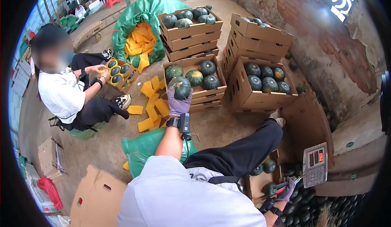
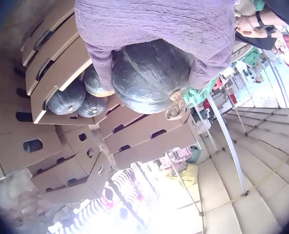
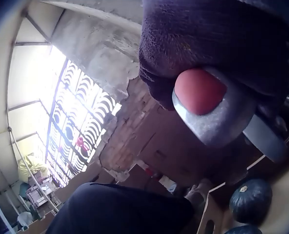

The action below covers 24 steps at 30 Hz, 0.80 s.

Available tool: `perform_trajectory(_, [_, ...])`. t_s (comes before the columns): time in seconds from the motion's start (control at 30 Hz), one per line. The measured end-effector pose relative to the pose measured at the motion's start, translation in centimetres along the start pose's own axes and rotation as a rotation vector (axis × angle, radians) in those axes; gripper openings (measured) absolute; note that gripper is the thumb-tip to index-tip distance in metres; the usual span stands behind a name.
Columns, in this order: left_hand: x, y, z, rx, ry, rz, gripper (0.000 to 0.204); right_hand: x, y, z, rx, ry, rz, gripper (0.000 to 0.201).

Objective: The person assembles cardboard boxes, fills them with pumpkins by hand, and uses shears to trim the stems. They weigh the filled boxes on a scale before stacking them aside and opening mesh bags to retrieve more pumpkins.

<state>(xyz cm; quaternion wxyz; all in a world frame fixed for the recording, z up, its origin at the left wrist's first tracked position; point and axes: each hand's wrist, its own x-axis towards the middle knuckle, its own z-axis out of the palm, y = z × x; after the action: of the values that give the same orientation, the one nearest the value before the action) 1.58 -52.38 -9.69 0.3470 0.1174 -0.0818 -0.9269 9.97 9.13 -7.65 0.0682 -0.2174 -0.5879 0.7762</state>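
My gloved left hand (image 1: 179, 105) holds a dark green pumpkin (image 1: 181, 89) over the near side of an open cardboard box (image 1: 194, 98). The left wrist view shows the fingers curled round this pumpkin (image 2: 151, 73), its pale dry stem (image 2: 176, 105) facing out. Several other pumpkins lie in that box, among them a mottled one (image 1: 194, 78). Low on the right, my gloved right hand (image 1: 288, 188) grips what look like pruning shears (image 1: 281, 189) with red-and-grey handles (image 3: 200, 91); their far end is hidden. Beside them is a pumpkin (image 1: 269, 188) in a lower box (image 1: 257, 182).
A digital scale display (image 1: 315, 164) stands by my right hand, with many pumpkins (image 1: 303, 210) heaped below. Full boxes (image 1: 260, 99) are stacked ahead. Yellow foam sheets (image 1: 152, 105) lie by a green sack (image 1: 122, 36). Another person (image 1: 61, 92) sits at left, handling a box of pumpkins.
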Motion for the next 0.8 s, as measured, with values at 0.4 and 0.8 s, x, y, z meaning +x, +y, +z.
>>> perform_trajectory(0.4, [1.2,-3.1,-3.8,0.152,-0.274,-0.033,0.040,2.2,2.6,-1.5,-0.317,-0.121,-0.151,0.056])
perform_trajectory(0.8, [-0.4,-3.6,-1.6,0.071,-0.253,-0.142,0.015,1.4,2.0,-0.2,-0.422,-0.119,-0.173,0.054])
